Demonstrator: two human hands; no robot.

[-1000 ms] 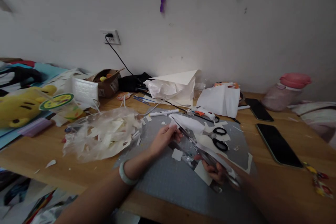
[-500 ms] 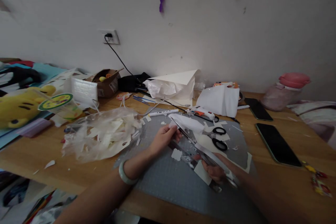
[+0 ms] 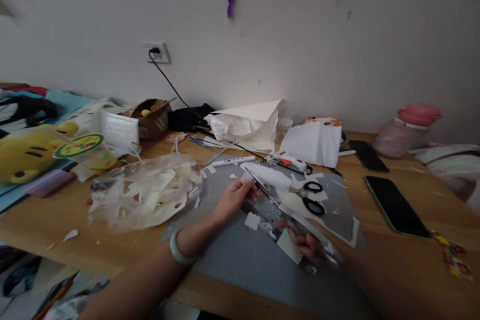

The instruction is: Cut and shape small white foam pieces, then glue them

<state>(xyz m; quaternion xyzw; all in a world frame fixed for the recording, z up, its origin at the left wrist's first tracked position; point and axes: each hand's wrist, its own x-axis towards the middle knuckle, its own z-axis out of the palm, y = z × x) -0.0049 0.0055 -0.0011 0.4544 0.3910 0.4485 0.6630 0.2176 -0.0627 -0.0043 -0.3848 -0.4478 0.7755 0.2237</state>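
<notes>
My left hand pinches a white piece of paper over the grey cutting mat. My right hand is closed around a pair of scissors with pale grey handles. Their dark blades slant up and left to the edge of the paper, close to my left fingertips. Beyond my right hand, black-handled scissors lie on the mat among paper scraps. A small wavy-edged white cutout rests just below my left hand. Part of my right hand is hidden behind the scissors.
Left of the mat sits a clear plastic bag of paper scraps. A white marker and a glue gun lie toward the back. Two phones and a pink-lidded bottle are at right. A cardboard box stands near the wall.
</notes>
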